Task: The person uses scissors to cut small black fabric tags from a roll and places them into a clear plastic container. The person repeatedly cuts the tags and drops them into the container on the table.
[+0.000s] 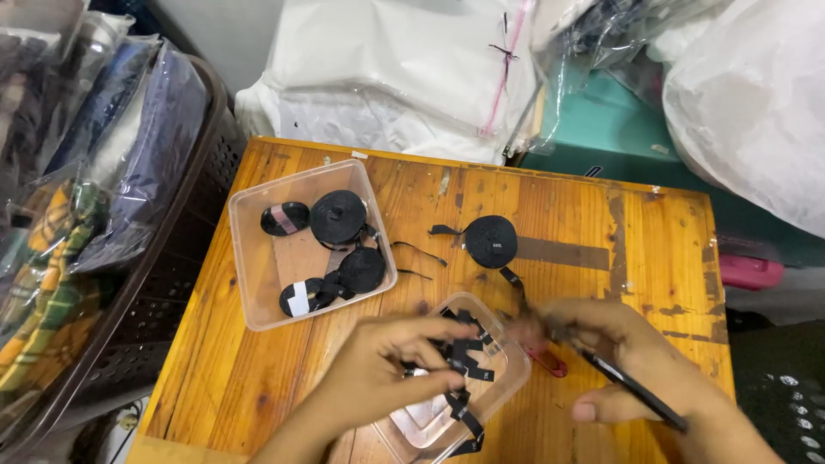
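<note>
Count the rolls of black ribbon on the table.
5. Four lie in the clear tray: rolls at and. One roll lies on the wooden table. Others may be hidden.

Clear plastic-wrapped white packages (404, 69) behind the table (folded cloth bags (129, 146) left).

Worn orange-brown wooden table (584, 215), scuffed with dark patches. Toward left edge: clear rectangular plastic tray (249, 283) of black ribbon rolls. Mid-table: loose black ribbon roll (491, 240). Near front edge: smaller clear plastic tray (507, 378) of cut black strips, red-handled tool (550, 361) just beside it.
</note>
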